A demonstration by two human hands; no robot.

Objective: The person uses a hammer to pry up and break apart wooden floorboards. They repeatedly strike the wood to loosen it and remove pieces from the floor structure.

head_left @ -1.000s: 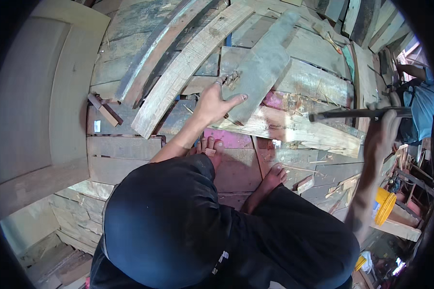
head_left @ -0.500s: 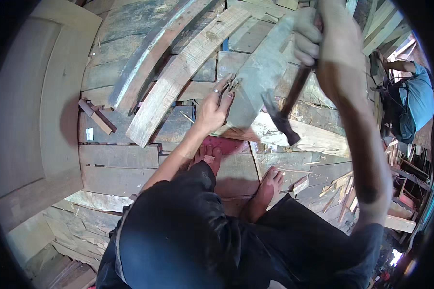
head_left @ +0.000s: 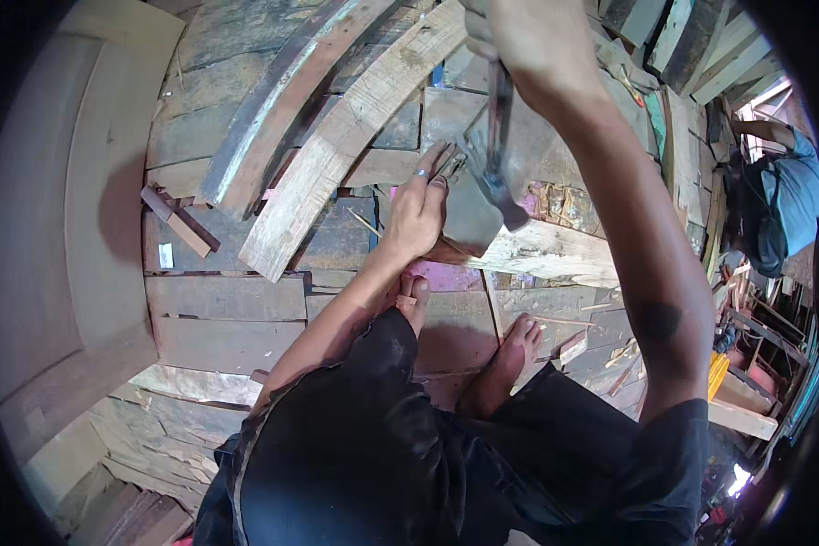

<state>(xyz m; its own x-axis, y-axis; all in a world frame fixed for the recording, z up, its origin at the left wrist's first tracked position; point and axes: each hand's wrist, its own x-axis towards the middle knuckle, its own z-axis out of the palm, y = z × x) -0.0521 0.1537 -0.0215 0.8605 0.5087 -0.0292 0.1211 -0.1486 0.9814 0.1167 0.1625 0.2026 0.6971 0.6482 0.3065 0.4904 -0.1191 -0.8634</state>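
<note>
My right hand [head_left: 510, 36], at the top of the view, is wrapped round the handle of a claw hammer [head_left: 498, 173]. The hammer hangs head down, slightly blurred, over the near end of a grey board [head_left: 469, 214]. Its claw points toward my left hand [head_left: 416, 218]. That hand is closed at the board's left edge, thumb and fingers pressed there, with a ring on one finger. Small dark bits show at its fingertips, too fine to name. The board's near end rests against a pale, rough timber [head_left: 555, 250].
Two long curved timbers [head_left: 337, 146] lie to the left, beside a pale panel [head_left: 41, 209]. My bare feet [head_left: 510, 355] are on the plank floor, among scattered wood offcuts [head_left: 573, 348]. A person in a blue shirt [head_left: 787, 196] is at the far right. More planks [head_left: 728, 59] lie upper right.
My right hand and the hammer have swung to the left, bringing the hammer head closer to my left hand. My left hand has stayed at the board's edge, shifting slightly right.
</note>
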